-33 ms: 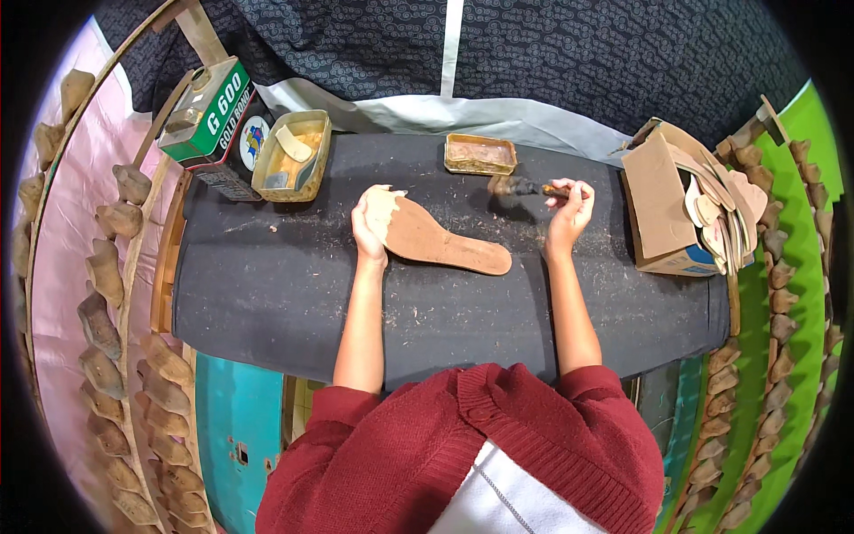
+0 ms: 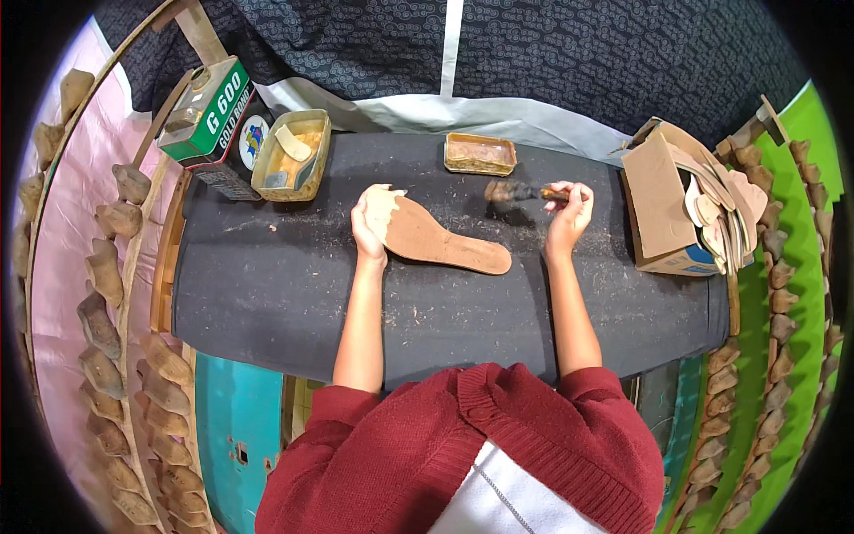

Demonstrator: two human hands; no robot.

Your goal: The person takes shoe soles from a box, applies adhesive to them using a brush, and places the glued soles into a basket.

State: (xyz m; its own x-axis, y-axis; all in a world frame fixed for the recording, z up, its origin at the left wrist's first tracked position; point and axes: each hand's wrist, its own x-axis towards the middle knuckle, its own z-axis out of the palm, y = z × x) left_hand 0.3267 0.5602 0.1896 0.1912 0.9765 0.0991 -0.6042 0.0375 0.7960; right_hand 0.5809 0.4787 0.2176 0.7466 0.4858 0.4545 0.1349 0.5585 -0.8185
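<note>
My left hand (image 2: pixel 367 236) grips the wide toe end of a brown shoe insole (image 2: pixel 436 238). Its narrow heel end points right, above the dark table. A pale, uneven patch covers the toe end beside my fingers. In my right hand (image 2: pixel 570 218), the fingers pinch the handle of a brush (image 2: pixel 509 190). The brush lies level, its dark bristles pointing left, apart from the insole. Just beyond the bristles stands a small, crusted rectangular tub (image 2: pixel 480 155). Part of the brush handle is hidden by my fingers.
At the back left stand a green and black metal can (image 2: pixel 213 129) and a yellowish tub (image 2: pixel 313 178) with flat pieces inside. A cardboard box (image 2: pixel 663 200) full of cut insole shapes sits on the right. Racks of wooden shoe lasts (image 2: pixel 102 320) flank the dark-covered table (image 2: pixel 267 294).
The brush has shifted very slightly to the left and its bristles look sharper. My left hand and the insole stay where they were.
</note>
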